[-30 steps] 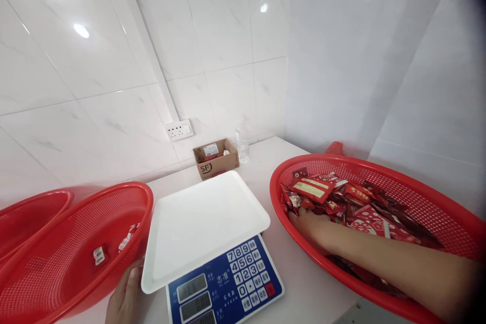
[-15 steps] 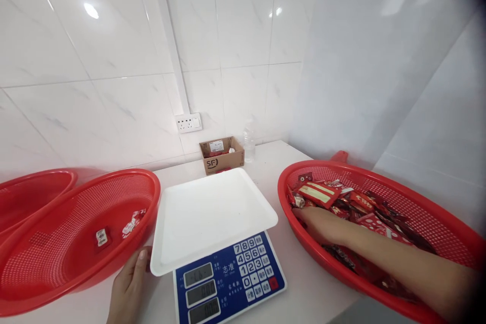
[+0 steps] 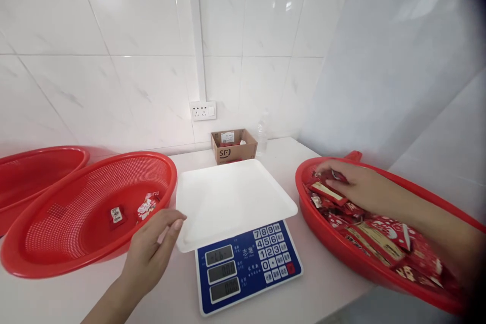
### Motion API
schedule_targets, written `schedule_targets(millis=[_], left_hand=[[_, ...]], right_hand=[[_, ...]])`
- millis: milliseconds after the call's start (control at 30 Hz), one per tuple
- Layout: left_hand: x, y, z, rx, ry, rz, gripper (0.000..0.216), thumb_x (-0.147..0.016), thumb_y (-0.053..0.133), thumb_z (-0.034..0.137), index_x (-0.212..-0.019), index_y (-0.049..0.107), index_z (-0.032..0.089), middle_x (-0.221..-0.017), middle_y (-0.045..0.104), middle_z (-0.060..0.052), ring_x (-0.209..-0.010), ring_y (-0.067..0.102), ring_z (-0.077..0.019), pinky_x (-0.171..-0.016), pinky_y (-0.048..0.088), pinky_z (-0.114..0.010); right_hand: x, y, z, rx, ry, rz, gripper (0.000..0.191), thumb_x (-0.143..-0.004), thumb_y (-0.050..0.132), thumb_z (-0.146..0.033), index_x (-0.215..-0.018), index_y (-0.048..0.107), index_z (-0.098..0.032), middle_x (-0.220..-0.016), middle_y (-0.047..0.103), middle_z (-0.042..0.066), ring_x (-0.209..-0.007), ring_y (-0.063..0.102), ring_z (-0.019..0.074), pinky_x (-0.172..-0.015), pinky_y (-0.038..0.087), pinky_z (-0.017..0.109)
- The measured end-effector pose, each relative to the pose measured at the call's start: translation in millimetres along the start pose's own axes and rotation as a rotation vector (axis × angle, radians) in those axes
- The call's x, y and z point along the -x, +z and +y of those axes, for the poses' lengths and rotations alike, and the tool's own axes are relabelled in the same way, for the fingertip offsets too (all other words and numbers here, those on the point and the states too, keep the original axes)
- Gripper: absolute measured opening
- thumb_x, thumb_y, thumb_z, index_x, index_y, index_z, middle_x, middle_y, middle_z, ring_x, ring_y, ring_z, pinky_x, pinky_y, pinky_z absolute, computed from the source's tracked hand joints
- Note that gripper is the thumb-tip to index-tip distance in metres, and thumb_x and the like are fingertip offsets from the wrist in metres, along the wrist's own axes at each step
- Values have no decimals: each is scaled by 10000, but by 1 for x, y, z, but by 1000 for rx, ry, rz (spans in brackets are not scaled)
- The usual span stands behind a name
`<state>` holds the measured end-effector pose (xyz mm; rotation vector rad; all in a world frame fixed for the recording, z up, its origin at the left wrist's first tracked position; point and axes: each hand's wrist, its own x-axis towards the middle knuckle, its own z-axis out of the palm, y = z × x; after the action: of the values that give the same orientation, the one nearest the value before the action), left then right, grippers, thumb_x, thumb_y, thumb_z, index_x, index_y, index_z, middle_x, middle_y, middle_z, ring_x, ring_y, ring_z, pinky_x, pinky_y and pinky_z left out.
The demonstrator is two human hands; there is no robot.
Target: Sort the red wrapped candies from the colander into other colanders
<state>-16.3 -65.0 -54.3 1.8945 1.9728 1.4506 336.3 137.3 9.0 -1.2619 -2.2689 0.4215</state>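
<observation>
A blue digital scale (image 3: 250, 263) with a bare white weighing tray (image 3: 231, 197) stands in the middle of the white counter. My left hand (image 3: 152, 253) hovers beside the tray's left front corner, fingers loosely extended, holding nothing. My right hand (image 3: 353, 185) is over the far end of the red basket (image 3: 379, 273) on the right, fingers curled onto red snack packets (image 3: 379, 235) heaped inside. What it grips is hard to make out. On the left, another red basket (image 3: 91, 258) holds a few small packets (image 3: 146, 205).
A third red basket (image 3: 34, 169) lies at the far left, partly behind the second. A small cardboard box (image 3: 233, 146) and a clear plastic bottle (image 3: 261, 136) stand at the back by the tiled wall, below a wall socket (image 3: 203, 110).
My left hand has lifted from the counter edge to beside the tray. My right hand rose from deep in the right basket to its far end. The view has shifted left and tilted.
</observation>
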Motion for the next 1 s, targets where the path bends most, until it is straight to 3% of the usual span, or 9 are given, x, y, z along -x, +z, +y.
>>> schedule_targets(millis=[67,200,267,367,467,633,833,900,1000], left_hand=[[-14,7,13,15,27,-82,191,-920,476,339,-930,629,225,-916,695,-46,-861,648,-201,-694,512,-281],[-31,30,36,134,-58,-266,298,-913,487,405,-1162,545,253,-1191,626,-83,-976,642,-239,-537,523,-267],[-33,41,41,193,-24,-319,409,-876,569,380,-1265,476,294,-1314,552,-79,-1076,613,-252,-691,571,-328],[-32,51,38,229,70,-318,571,-814,665,285,-1332,430,335,-1423,449,-67,-1248,504,-268,-987,476,-442],[-32,53,31,294,43,-310,577,-814,650,214,-1343,448,324,-1432,436,-72,-1286,467,-269,-1053,412,-450],[-37,47,26,515,-98,-289,475,-802,572,107,-1250,554,266,-1297,558,-80,-1178,532,-254,-1021,417,-420],[-54,31,21,1219,-664,-291,336,-794,534,127,-1124,591,160,-1149,652,-100,-1030,626,-227,-893,517,-351],[-57,26,20,1428,-789,-264,325,-841,488,148,-1153,576,112,-1133,674,-138,-1018,659,-229,-921,519,-335],[-60,20,22,1508,-889,-206,303,-909,461,199,-1157,569,61,-1111,692,-180,-1016,681,-253,-895,547,-310]], right_hand=[[1,5,-31,-208,39,9,168,-797,565,-284,-953,628,-283,-951,721,31,-858,674,257,-746,530,380],[3,44,-89,-741,-5,-105,203,-777,647,-324,-960,590,-259,-873,701,20,-770,660,196,-724,542,346],[6,71,-107,-940,-15,-132,266,-740,706,-349,-959,594,-251,-925,686,17,-796,651,181,-721,543,334],[9,106,-120,-1151,32,-198,300,-776,708,-389,-1025,596,-264,-1009,669,15,-891,647,168,-794,534,335],[10,125,-127,-1241,46,-271,320,-829,667,-412,-1108,578,-284,-1116,648,25,-954,645,169,-866,524,364],[8,131,-131,-1172,27,-324,368,-862,624,-417,-1197,538,-290,-1173,616,39,-984,639,178,-902,527,400],[4,138,-119,-760,3,-89,409,-876,548,-380,-1268,484,-282,-1190,562,74,-837,604,173,-762,547,385],[2,140,-113,-556,-32,-37,411,-871,528,-314,-1281,504,-281,-1165,552,71,-783,572,162,-783,534,393],[-1,143,-108,-374,-68,-73,469,-837,515,-225,-1303,525,-277,-1250,471,85,-760,561,148,-799,537,391]])
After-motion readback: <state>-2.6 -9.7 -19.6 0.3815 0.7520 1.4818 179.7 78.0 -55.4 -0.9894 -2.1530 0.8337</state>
